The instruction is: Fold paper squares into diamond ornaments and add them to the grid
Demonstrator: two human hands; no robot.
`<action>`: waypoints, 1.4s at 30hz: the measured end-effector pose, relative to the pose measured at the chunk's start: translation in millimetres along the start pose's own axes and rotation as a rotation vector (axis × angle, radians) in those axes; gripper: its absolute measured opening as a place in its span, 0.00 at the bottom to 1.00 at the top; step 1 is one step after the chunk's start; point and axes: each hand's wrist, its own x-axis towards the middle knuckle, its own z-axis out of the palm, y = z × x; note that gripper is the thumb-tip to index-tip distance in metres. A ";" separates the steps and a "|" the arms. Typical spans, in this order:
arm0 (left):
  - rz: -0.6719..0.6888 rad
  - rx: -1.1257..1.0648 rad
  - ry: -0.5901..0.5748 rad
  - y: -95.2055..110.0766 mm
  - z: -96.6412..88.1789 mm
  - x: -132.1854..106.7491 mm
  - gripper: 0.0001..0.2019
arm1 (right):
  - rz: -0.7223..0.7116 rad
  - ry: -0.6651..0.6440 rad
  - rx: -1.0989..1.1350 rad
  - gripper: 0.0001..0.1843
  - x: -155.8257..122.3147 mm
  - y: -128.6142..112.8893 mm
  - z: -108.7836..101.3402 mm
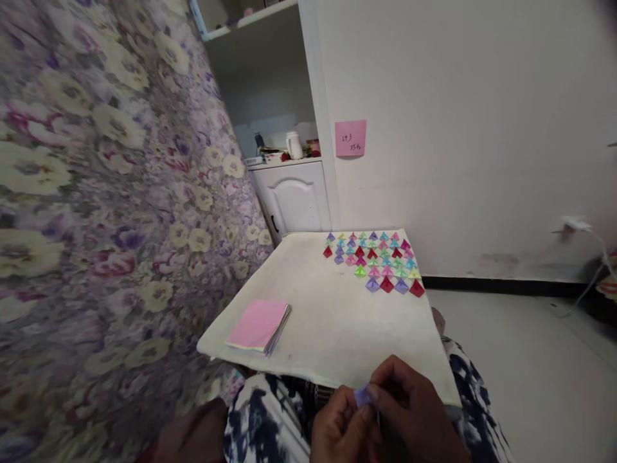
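Between my two hands is a small piece of folded purple paper (362,395), held just over the table's near edge. The thumb and fingers of my left hand (344,427) pinch it from the left. From the right, my right hand (409,408) grips its other side with thumb and forefinger. My fingers hide much of the paper's lower part. Farther back on the white table (318,308) lie rows of small folded paper pieces (373,260) in red, purple, pink, green, blue and yellow.
A stack of square paper sheets (259,325), pink on top, lies at the table's left. A floral curtain (144,193) hangs along the left side. Behind the table stand a white cabinet (296,196) and a wall with a pink note (350,138).
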 end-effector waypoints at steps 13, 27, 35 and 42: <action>-0.022 0.008 -0.035 6.6 -1.7 -3.1 0.18 | -0.020 0.031 0.091 0.06 1.3 2.4 1.6; 0.039 0.137 0.025 1.0 -8.4 -2.0 0.18 | 0.026 -0.119 -0.025 0.12 6.3 3.8 -6.3; 0.081 0.239 0.024 -4.4 -15.0 -1.0 0.18 | 0.094 -0.188 0.076 0.10 4.4 5.4 -1.8; -0.105 -0.035 -0.106 4.6 -17.0 -4.1 0.20 | 0.084 -0.159 0.047 0.11 3.6 7.2 -1.0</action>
